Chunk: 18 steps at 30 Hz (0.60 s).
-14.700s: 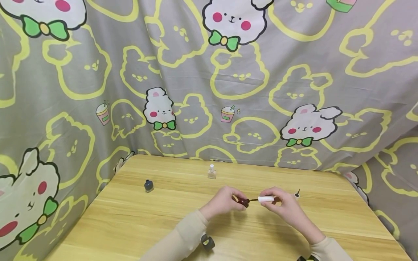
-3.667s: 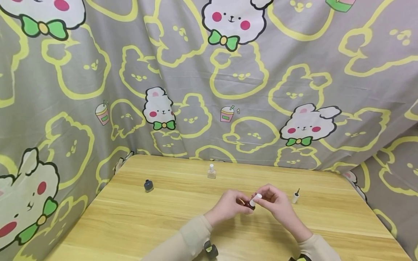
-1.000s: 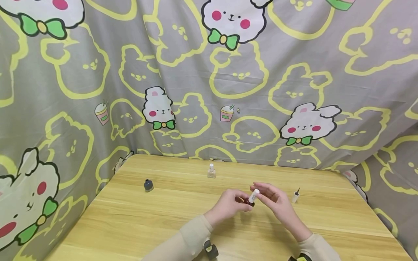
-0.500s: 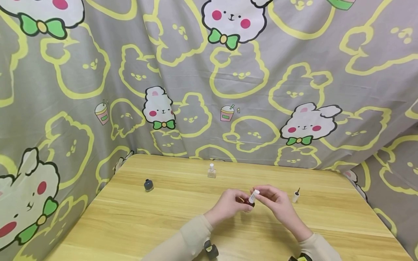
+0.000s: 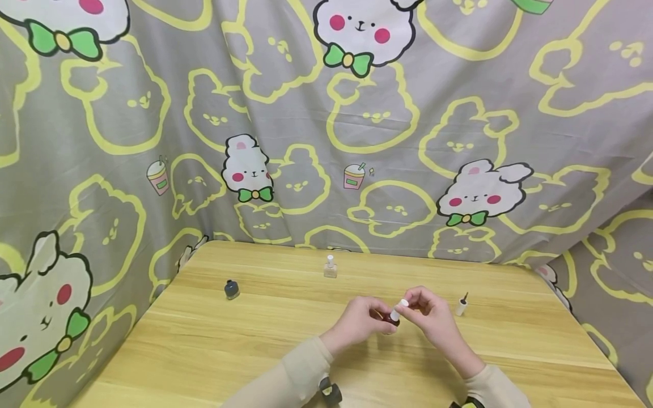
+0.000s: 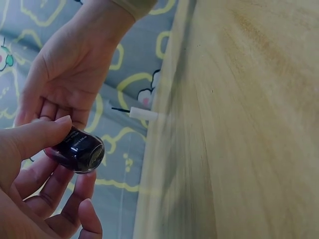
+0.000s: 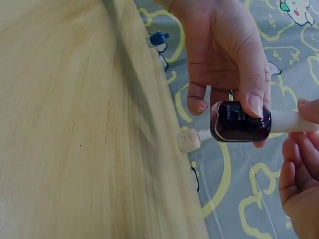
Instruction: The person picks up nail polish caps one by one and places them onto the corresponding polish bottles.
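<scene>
My left hand (image 5: 357, 322) holds a dark red nail polish bottle (image 7: 239, 130) between thumb and fingers, tilted above the table. My right hand (image 5: 432, 317) pinches the white cap (image 5: 403, 304) that sits on the bottle's neck. In the right wrist view the cap runs straight out of the bottle, with right fingertips at its far end. The brush is not visible; in the left wrist view the bottle hides most of the cap.
On the wooden table (image 5: 229, 345), an uncapped dark blue polish bottle (image 5: 232, 290) stands at left. A pale, white-capped polish bottle (image 5: 330, 268) stands at the back. Another white cap (image 5: 461, 307) stands brush-up at right. A patterned cloth (image 5: 306, 124) hangs behind.
Earliest, the cap and its dark brush were apart from the red bottle; from 3.7 seconds ago the cap is on it. Since then my right fingers have loosened and regripped the cap.
</scene>
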Each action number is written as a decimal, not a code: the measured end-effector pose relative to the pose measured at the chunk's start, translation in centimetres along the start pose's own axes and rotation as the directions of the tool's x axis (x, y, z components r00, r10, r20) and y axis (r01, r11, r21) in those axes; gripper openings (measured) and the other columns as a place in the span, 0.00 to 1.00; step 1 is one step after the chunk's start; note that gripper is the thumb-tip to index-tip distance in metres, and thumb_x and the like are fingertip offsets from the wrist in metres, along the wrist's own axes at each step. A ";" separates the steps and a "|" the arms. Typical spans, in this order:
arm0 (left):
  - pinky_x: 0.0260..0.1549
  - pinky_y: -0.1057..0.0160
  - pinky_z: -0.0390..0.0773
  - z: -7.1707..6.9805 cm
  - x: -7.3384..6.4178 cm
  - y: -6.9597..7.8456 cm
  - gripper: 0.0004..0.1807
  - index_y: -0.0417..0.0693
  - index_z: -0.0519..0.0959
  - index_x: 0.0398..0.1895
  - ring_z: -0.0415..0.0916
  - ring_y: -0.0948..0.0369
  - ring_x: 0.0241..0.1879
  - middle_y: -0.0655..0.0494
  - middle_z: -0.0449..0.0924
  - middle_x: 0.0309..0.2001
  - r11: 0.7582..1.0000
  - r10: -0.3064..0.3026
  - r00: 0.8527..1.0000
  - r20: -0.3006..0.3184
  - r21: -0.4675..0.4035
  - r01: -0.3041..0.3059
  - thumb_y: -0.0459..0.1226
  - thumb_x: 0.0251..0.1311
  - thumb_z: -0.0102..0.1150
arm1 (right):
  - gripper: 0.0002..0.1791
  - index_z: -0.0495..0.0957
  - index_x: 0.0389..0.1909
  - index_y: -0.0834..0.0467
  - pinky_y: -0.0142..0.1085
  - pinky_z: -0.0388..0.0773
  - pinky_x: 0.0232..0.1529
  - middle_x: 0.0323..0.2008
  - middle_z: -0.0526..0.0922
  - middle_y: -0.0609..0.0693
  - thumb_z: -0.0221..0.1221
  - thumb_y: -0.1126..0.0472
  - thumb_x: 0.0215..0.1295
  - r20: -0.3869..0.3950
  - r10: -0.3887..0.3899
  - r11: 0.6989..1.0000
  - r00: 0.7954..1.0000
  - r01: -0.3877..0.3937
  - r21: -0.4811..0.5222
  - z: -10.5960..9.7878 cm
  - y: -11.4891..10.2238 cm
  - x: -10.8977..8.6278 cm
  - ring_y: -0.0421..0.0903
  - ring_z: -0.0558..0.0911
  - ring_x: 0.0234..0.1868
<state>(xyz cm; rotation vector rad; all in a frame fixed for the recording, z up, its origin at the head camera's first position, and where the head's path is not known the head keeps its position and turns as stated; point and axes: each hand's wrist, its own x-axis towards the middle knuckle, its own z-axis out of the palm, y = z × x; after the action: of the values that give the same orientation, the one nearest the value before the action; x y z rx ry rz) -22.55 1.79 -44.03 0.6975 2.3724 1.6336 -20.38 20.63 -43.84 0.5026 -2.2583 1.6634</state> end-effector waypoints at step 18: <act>0.30 0.73 0.76 -0.1 0.1 -0.1 0.11 0.45 0.86 0.38 0.78 0.69 0.30 0.59 0.85 0.34 1.000 -0.018 1.000 -0.001 -0.024 0.018 0.37 0.51 0.72 | 0.12 0.81 0.47 0.65 0.27 0.80 0.41 0.41 0.86 0.42 0.61 0.67 0.64 0.045 0.022 1.000 0.999 -0.021 -0.012 -0.5 -0.5 0.2 0.28 0.80 0.39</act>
<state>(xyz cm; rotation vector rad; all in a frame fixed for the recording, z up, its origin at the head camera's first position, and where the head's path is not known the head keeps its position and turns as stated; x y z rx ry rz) -22.72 1.70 -44.03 0.6688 2.3493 1.6531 -20.35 20.96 -43.12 0.5202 -2.3117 1.6649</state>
